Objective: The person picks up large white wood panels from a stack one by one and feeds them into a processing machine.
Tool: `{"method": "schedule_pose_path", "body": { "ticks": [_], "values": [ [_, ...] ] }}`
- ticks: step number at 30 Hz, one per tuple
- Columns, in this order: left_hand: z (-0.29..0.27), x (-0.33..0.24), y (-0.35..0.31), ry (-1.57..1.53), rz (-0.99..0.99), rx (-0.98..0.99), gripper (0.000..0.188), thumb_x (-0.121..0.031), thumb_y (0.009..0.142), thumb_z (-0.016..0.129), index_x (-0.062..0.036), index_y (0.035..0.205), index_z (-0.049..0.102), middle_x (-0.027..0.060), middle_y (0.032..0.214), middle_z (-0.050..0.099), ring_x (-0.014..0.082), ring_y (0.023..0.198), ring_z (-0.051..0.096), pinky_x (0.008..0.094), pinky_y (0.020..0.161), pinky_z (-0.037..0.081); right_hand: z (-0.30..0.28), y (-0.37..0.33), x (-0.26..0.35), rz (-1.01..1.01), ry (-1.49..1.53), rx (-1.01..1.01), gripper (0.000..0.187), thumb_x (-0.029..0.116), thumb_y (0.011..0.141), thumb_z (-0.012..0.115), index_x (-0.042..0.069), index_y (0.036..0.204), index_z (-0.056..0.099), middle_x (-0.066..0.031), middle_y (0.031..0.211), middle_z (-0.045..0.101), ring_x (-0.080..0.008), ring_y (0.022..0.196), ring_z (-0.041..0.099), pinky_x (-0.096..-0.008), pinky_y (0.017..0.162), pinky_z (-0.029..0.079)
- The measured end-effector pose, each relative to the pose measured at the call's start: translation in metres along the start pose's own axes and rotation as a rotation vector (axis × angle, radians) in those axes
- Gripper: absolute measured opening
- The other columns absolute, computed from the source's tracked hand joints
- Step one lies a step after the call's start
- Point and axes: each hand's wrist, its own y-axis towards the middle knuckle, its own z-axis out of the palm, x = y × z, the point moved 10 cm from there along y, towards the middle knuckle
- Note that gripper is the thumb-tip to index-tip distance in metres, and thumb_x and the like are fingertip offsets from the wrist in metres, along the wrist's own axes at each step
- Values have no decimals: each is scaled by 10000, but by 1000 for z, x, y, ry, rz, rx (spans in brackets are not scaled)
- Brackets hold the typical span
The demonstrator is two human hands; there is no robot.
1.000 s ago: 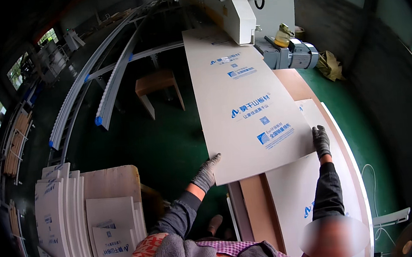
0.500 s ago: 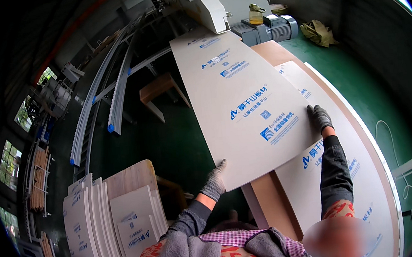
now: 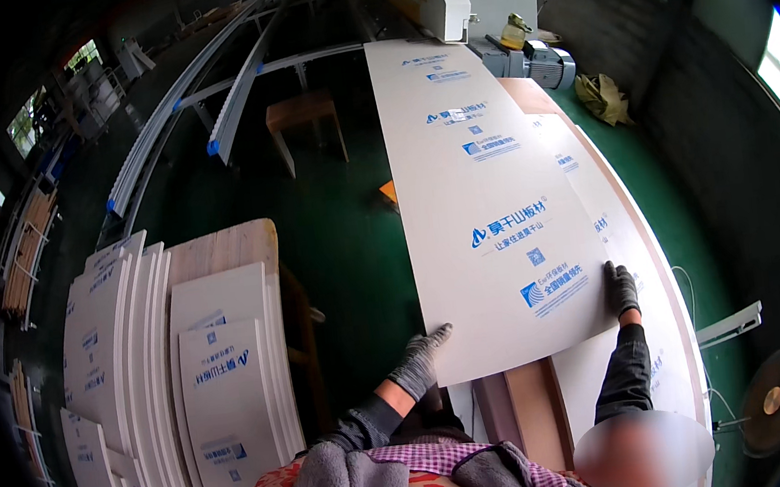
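Observation:
A long pale board [image 3: 459, 180] with blue print stretches away from me, its far end beside a white machine guard [image 3: 449, 1]. My left hand [image 3: 420, 363], in a grey knit glove, grips the board's near left corner, thumb on top and fingers hidden below. On the right edge, my gloved right hand [image 3: 622, 290] holds the board with its fingers along the side. Beneath and to the right lie more printed boards [image 3: 646, 313], partly covered by the held one, along with a brown strip [image 3: 535, 403].
Several cut boards [image 3: 225, 381] lean upright at the left, by a wooden panel [image 3: 222, 250]. A wooden stool [image 3: 302, 113] and long metal rails [image 3: 242, 117] stand farther off. A motor [image 3: 547, 66] sits at the machine's foot; a round disc [image 3: 776, 399] is at the lower right.
My view has swung, and the board now runs straighter away from me. Both hands keep their hold at about the same places. The round disc at the lower right has come into view.

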Motion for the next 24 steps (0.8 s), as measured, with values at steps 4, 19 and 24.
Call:
{"method": "schedule_pose_path", "body": {
  "ticks": [4,19,24],
  "values": [
    [-62,2,-72,171,109,-167,394,-248,806,720,25,1058,587,133,928,651,266,826,650,396,738,538,10,-94,-1,-21,18,37,550,466,909,465,-63,984,592,-309,1028,596,-453,1007,546,-463,847,429],
    [-457,-49,-267,1279,615,-958,609,-604,850,522,-12,950,627,65,876,662,213,851,600,313,779,466,112,-592,39,252,1034,1106,342,244,888,633,14,1133,570,-74,1007,649,-154,889,602,-303,756,497],
    [-471,-8,-339,1191,604,-808,594,-607,842,536,-25,894,642,69,811,653,167,745,574,290,682,458,98,-684,60,272,949,1526,371,265,896,613,14,1164,567,-85,1077,632,-175,975,588,-318,843,474]
  ]
}}
